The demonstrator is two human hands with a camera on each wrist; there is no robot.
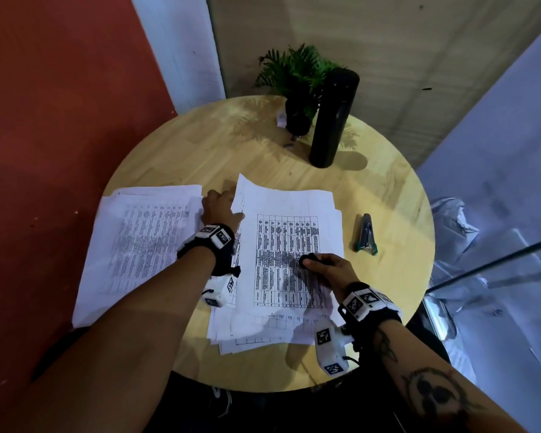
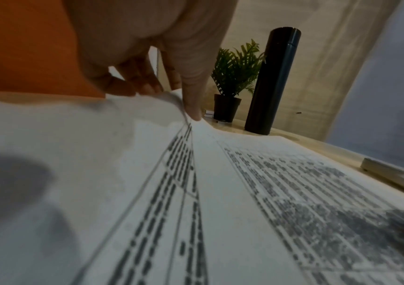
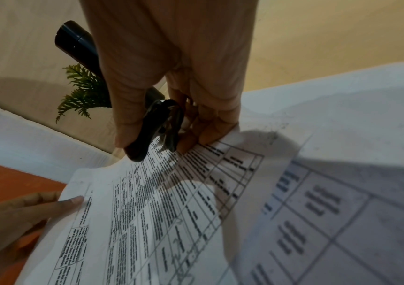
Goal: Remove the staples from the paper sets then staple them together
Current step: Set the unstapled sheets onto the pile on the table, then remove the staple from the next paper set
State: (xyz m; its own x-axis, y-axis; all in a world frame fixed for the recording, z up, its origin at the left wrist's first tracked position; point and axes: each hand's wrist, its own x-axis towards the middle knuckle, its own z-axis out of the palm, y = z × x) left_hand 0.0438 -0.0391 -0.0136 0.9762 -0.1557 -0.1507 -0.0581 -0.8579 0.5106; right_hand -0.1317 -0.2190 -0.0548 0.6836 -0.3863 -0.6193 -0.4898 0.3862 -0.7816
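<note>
Round wooden table [image 1: 388, 195], frame centre. Left hand [image 1: 219, 207] pinches the paper set's [image 1: 294, 204] upper-left corner, likely exposing its staple. Right hand [image 1: 328, 267] clasps a black staple remover [image 3: 154, 129], knuckles pinning the sheet. Stapler [image 1: 365, 234] waits right.

Round light-wood desk [image 1: 388, 195] set in a corner, dim light with soft shadows. Red-orange wall [image 1: 60, 104] to the left, pale wood-grain panel [image 1: 372, 35] behind. Small potted fern [image 1: 294, 76] and tall black cylinder flask [image 1: 333, 120] stand side by side at the far edge.
</note>
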